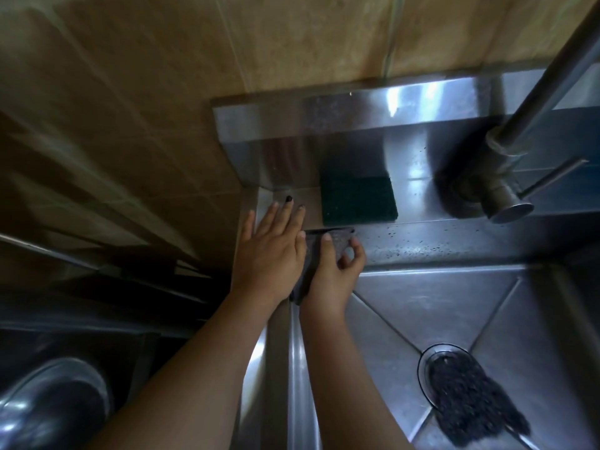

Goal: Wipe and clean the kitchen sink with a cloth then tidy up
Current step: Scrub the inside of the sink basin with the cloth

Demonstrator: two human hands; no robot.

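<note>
Holding a dark speckled rag [470, 397], the steel sink [438, 306] spreads right of the right hand [331, 280], which pinches a grey cloth [308, 264] running lengthwise away; left hand [269, 254] lies flat.

I am in a kitchen: below me is a stainless steel sink [454, 306] with a drain strainer [435, 352] in its basin, a steel faucet [506, 193] on its back ledge, a green scouring pad [357, 201] near it, and a tan tiled wall [292, 37] behind.
</note>
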